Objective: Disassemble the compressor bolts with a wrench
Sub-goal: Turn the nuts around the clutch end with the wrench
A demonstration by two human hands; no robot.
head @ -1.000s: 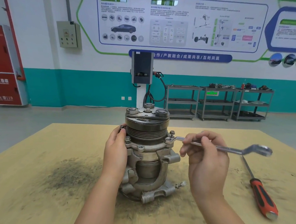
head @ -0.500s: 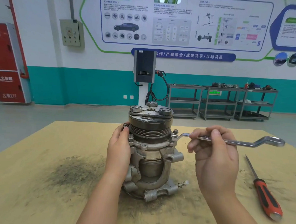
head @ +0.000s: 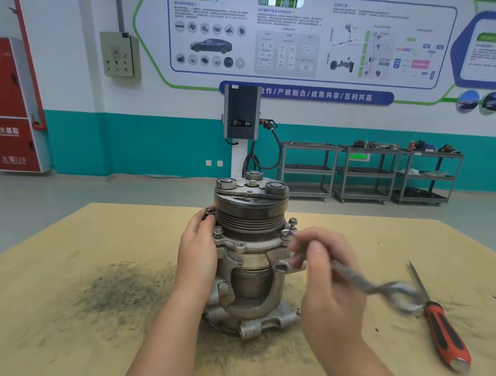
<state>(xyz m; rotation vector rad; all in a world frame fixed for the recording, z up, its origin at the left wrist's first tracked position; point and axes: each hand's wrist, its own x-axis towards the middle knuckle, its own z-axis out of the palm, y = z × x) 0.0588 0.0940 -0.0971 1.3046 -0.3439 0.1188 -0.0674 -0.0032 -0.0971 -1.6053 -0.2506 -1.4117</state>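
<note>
- Head view, right hand (head: 332, 281): fingers curled round the shank of the wrench (head: 359, 282), gripping near the working end. The hand and tool are motion-blurred, so the exact finger placement cannot be told.
- Wrench: a bare steel double-ring type. The near ring sits at a flange bolt (head: 287, 233) just left of the knuckles; the free ring end points right and toward the person, close to the screwdriver (head: 442, 327).
- Left hand (head: 198, 257): palm and fingers pressed against the left side of the compressor (head: 249, 257), with thumb and fingertips at a raised bolt (head: 209, 211) on the flange. Whether it pinches that bolt or only touches it cannot be told.
- Compressor: stands upright between the two hands on the yellow table (head: 66, 235), pulley end up. More bolts stand proud round the flange, one (head: 292, 221) just above the wrench ring.
- Handling, as a judgement: the body is cast metal, heavy and rigid, and looks greasy. It should be braced low on the housing or at the flange, not on the grooved pulley, which may turn.
- Handling of the wrench, as a judgement: stiff and likely slippery. A grip farther out on the shank gives more leverage, but the ring may ride off the bolt head if tilted.
- Beyond the left hand: a dark smear of grime on the table top.
</note>
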